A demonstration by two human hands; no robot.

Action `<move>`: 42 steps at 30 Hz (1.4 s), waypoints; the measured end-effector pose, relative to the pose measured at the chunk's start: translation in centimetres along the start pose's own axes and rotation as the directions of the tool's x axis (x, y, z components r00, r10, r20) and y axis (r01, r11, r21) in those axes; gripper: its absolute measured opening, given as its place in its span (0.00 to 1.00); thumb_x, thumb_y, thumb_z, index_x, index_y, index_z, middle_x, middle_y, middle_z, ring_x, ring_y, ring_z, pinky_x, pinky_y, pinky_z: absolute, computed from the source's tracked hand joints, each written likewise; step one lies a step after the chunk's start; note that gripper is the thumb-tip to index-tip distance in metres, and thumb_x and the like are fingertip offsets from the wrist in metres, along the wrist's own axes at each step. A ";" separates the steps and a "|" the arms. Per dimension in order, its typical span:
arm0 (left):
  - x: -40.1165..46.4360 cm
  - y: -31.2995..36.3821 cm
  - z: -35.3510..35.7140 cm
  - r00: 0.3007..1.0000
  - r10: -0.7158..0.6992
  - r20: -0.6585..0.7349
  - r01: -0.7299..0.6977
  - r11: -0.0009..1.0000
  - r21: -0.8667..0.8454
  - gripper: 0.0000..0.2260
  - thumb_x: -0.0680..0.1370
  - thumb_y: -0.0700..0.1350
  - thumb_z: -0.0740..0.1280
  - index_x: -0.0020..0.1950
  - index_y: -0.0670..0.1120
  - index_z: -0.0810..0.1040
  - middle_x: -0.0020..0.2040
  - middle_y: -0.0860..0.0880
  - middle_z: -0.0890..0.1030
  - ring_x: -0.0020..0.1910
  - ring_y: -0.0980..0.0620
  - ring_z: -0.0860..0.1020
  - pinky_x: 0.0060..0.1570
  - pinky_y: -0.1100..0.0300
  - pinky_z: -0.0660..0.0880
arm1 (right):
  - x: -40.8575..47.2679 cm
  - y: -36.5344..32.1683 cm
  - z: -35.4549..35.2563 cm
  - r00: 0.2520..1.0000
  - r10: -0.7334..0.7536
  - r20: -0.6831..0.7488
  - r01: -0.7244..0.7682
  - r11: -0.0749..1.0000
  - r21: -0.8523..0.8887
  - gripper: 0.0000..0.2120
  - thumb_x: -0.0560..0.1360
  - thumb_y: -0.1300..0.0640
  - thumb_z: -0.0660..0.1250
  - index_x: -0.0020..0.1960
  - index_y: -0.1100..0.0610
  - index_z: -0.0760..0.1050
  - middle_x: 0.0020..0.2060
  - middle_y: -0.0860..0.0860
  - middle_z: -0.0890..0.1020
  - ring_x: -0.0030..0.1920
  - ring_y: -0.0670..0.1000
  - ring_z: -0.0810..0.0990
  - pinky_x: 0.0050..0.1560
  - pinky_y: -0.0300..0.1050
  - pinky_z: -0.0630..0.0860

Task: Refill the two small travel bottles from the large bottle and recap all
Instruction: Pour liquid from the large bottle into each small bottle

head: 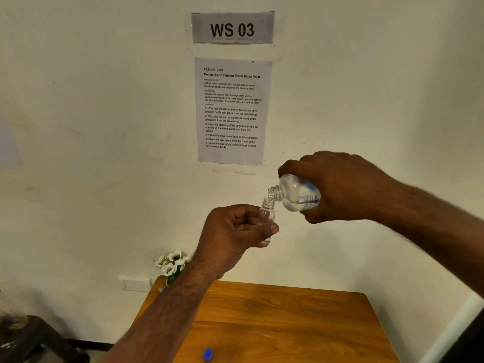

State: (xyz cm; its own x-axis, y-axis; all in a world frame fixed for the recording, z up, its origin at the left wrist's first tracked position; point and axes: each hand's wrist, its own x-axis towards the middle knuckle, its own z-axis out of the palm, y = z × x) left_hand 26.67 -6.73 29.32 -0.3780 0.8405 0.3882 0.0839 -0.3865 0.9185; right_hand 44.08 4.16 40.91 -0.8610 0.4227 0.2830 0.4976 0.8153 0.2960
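My left hand holds a small clear travel bottle upright and uncapped, well above the table. My right hand grips the large clear bottle, which has a blue-printed label and is tipped on its side. Its open neck touches the small bottle's mouth from the upper right. Clear liquid lies in the lower part of the large bottle. A blue cap rests on the wooden table near the bottom edge of the view. The second small bottle is not in view.
A wooden table stands against a pale wall. White artificial flowers sit at its back left corner, beside a wall socket. Paper signs hang on the wall. A dark stand is at lower left.
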 end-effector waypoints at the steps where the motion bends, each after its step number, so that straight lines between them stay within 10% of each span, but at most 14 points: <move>1: 0.0 0.0 0.0 1.000 0.002 0.000 -0.002 1.000 0.002 0.11 0.69 0.34 0.78 0.47 0.46 0.87 0.43 0.40 0.87 0.42 0.37 0.86 0.38 0.51 0.84 | 0.0 0.0 0.0 1.000 0.000 -0.001 0.000 1.000 -0.001 0.35 0.64 0.41 0.73 0.67 0.36 0.61 0.49 0.40 0.77 0.48 0.48 0.76 0.45 0.48 0.78; 42: -0.9 0.7 0.0 1.000 0.004 -0.009 -0.003 0.999 0.043 0.10 0.69 0.36 0.78 0.49 0.46 0.86 0.43 0.44 0.88 0.42 0.42 0.87 0.38 0.53 0.84 | -0.3 -0.2 -0.4 0.999 -0.024 -0.026 0.024 1.000 -0.003 0.34 0.63 0.43 0.72 0.65 0.36 0.62 0.46 0.40 0.77 0.46 0.49 0.75 0.44 0.49 0.78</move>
State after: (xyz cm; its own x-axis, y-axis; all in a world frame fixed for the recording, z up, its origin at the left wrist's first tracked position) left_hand 27.05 -7.75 29.63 -0.3858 0.8357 0.3909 0.1250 -0.3724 0.9196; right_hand 44.32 3.70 41.16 -0.8695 0.3924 0.2998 0.4772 0.8240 0.3054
